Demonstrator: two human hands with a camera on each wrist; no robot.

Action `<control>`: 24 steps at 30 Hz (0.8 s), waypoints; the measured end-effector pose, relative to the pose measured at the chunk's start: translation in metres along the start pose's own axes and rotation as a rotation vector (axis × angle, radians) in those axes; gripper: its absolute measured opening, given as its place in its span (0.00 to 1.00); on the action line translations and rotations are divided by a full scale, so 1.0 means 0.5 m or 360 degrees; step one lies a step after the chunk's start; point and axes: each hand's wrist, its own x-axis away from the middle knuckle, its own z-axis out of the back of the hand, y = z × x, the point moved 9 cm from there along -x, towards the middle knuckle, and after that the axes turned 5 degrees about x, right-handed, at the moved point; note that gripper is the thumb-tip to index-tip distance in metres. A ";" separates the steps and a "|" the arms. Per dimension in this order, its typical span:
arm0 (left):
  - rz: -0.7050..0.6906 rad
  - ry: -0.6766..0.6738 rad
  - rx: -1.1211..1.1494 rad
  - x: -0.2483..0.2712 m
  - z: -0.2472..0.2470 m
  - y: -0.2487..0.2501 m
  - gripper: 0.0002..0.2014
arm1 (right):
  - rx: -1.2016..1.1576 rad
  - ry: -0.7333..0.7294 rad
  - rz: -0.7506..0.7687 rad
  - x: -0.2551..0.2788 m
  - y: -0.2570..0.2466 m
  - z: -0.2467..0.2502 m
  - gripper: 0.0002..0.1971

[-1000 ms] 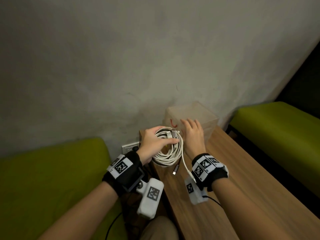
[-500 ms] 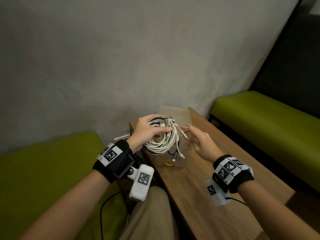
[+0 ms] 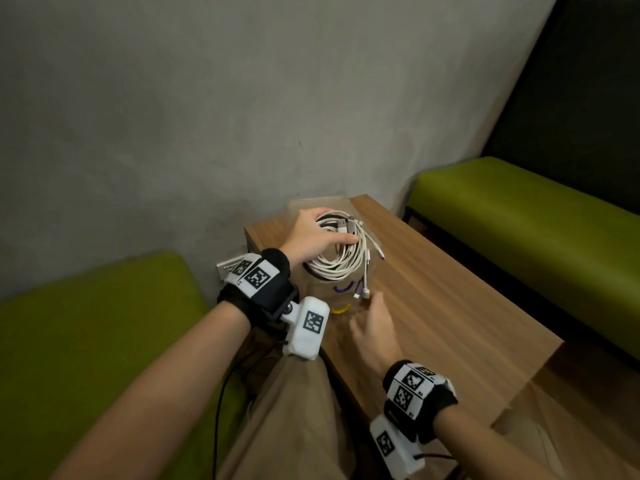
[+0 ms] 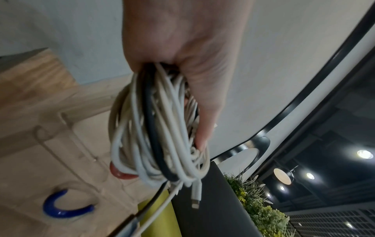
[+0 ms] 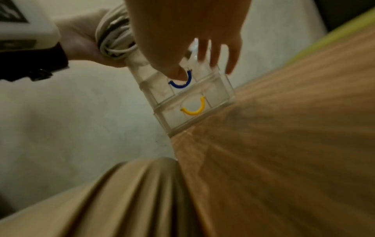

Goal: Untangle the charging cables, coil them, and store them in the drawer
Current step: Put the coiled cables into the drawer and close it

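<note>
Our left hand (image 3: 313, 233) clamps the coiled charging cables (image 3: 341, 258) above the clear drawer unit (image 5: 188, 97) at the counter's (image 3: 433, 289) far-left corner, right-hand fingers (image 5: 215, 52) spread near its blue handle (image 5: 181, 81); dangling plugs may snag.

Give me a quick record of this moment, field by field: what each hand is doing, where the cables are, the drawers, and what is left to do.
left hand: grips the coiled cables above the clear drawer unit
right hand: fingers straight, reaching at the unit's front, holding nothing
cables: mostly white, one dark strand, plug ends dangling
drawer handles: blue handle above yellow handle; both drawers look closed
surface: wooden table
left to do: open a drawer and put the coil in
</note>
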 end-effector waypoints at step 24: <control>-0.0040 -0.0109 -0.0055 -0.005 0.003 0.003 0.24 | 0.1029 -0.0427 0.0364 -0.051 -0.072 -0.075 0.14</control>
